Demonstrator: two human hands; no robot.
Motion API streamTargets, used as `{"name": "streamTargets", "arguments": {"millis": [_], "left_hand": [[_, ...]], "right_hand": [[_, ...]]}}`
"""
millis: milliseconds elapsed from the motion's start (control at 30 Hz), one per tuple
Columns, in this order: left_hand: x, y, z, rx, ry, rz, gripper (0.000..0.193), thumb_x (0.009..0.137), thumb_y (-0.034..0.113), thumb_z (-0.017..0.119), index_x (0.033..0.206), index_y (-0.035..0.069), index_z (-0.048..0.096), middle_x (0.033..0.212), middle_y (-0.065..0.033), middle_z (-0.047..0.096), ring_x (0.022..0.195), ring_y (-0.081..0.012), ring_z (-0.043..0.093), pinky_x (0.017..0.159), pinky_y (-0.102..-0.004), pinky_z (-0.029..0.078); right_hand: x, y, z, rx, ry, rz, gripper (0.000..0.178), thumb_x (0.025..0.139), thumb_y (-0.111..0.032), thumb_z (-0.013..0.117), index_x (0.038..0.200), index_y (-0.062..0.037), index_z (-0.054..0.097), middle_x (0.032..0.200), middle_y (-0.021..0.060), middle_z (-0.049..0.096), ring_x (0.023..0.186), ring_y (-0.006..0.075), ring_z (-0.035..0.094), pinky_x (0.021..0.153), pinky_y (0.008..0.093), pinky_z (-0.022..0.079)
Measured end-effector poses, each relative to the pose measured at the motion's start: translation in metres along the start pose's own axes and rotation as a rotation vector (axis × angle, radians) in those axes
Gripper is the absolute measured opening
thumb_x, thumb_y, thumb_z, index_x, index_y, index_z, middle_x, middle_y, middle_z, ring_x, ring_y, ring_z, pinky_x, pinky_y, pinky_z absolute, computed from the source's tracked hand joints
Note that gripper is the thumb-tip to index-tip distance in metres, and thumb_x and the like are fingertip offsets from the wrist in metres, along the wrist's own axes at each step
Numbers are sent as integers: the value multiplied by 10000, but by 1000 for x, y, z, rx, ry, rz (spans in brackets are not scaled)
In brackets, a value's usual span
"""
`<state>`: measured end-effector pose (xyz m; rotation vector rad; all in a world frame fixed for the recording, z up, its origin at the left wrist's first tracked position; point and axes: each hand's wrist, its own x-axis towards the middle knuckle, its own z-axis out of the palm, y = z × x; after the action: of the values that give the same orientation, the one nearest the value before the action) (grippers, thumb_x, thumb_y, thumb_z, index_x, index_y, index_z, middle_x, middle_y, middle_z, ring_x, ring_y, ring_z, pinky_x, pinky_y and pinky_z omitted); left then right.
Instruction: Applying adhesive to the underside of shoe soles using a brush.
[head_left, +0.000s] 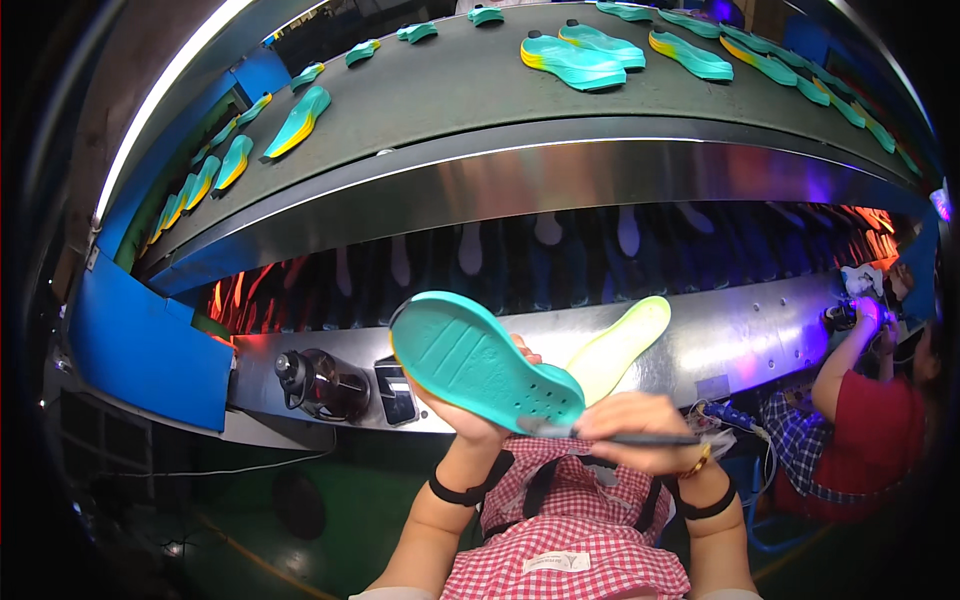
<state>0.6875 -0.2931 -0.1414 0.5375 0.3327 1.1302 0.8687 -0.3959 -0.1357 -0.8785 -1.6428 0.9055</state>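
Observation:
My left hand (pixel 462 408) holds up a teal shoe sole (pixel 482 362), tread side toward me, tilted with its heel low on the right. My right hand (pixel 640 432) grips a thin dark brush or pen (pixel 612 437) whose tip touches the sole's heel end. A pale yellow-green sole (pixel 622 344) lies behind on the steel ledge (pixel 740 340). Both wrists wear black bands; the right one also has a gold bangle.
A dark conveyor belt (pixel 450 90) above carries several teal and yellow soles. A dark bottle (pixel 320 382) and a phone (pixel 396 394) rest on the ledge at left. A person in red (pixel 875 420) works at the right. A blue panel (pixel 140 350) stands left.

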Motion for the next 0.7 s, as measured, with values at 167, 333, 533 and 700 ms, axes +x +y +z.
{"name": "streamTargets", "arguments": {"millis": [167,333,533,700], "left_hand": [[3,9,4,3,-55,32,937,704,795,146,1135,26,461,888,-189,559,751,-307,557,703,-419,463],[6,6,4,94,26,77,928,715,786,134,1132,23,458,894,-191,563,753,-310,562,690,-420,466],[-5,6,20,-22,21,-57,881,753,743,204,1167,6,450,1014,-211,540,887,-334,544,835,-472,421],[-32,-23,10,-50,-110,-191,742,826,594,323,1296,20,335,1185,-230,469,1052,-356,505,935,-481,378]], "right_hand": [[-6,0,-2,141,15,-1,225,692,-15,682,914,-15,642,923,114,642,907,236,605,827,336,464],[-2,-1,5,104,-18,45,217,692,12,668,907,6,643,933,132,640,919,253,597,850,341,452],[-13,20,4,527,145,172,222,735,14,625,957,21,617,987,144,619,955,245,579,884,345,431],[-8,9,21,874,285,413,223,763,19,608,985,22,602,973,124,623,899,185,595,825,288,468]]}}
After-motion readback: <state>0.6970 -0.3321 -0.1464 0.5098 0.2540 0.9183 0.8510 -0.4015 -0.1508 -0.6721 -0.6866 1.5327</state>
